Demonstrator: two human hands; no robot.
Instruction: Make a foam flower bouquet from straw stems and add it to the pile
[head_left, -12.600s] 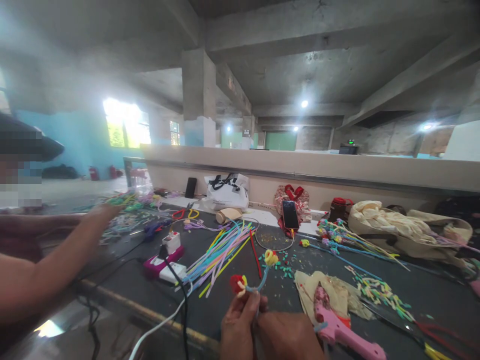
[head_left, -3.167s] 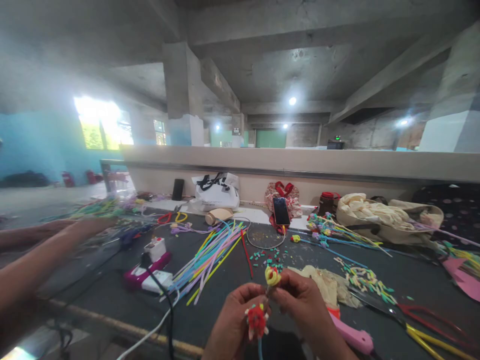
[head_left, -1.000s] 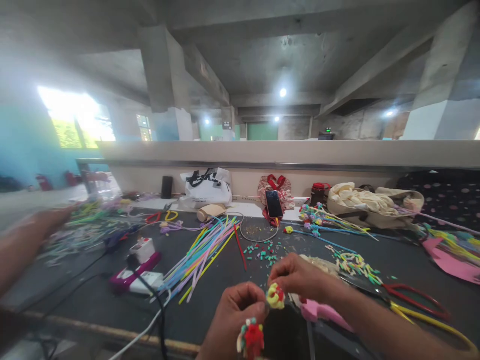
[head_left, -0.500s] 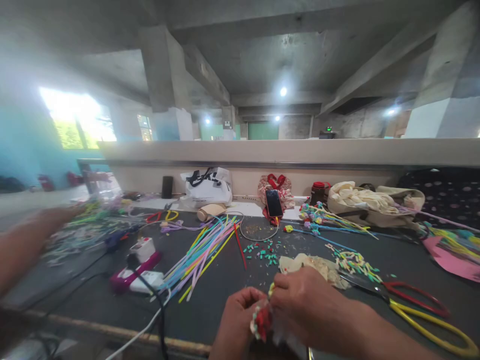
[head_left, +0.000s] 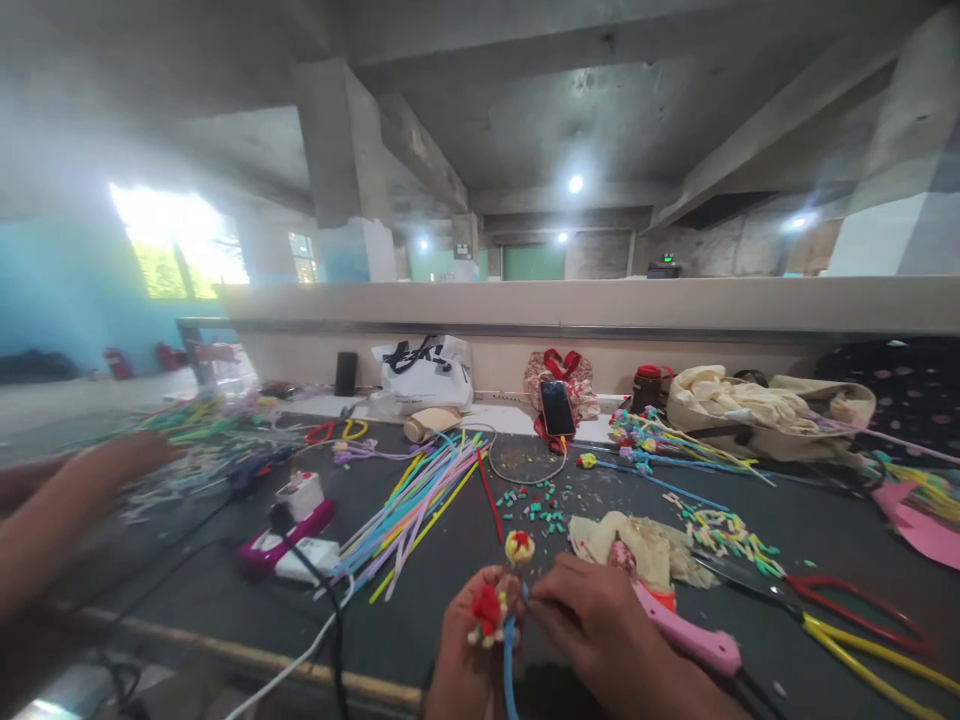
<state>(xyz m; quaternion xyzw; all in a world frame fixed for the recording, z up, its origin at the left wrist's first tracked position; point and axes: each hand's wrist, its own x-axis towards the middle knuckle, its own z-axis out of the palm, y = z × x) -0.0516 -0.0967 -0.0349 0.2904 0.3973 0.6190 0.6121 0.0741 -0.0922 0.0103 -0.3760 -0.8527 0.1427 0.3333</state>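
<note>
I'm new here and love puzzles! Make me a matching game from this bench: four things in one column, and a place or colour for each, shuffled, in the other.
1. Pink glue gun
2. Large scissors
3. Phone with a cable
4. Red flower-like piece

A. Propped up in front of a red-patterned bag
B. Held in the left hand
C. Front end over a cream-coloured sheet
D. One red handle, one yellow

Pairs: 1-C, 2-D, 3-A, 4-B

I see only part of the left hand [head_left: 454, 645] behind the red flower [head_left: 487, 608]; the blue stem's [head_left: 510, 665] near end is out of sight. At left, a co-worker's arm [head_left: 67, 515] is blurred and cut off.
</note>
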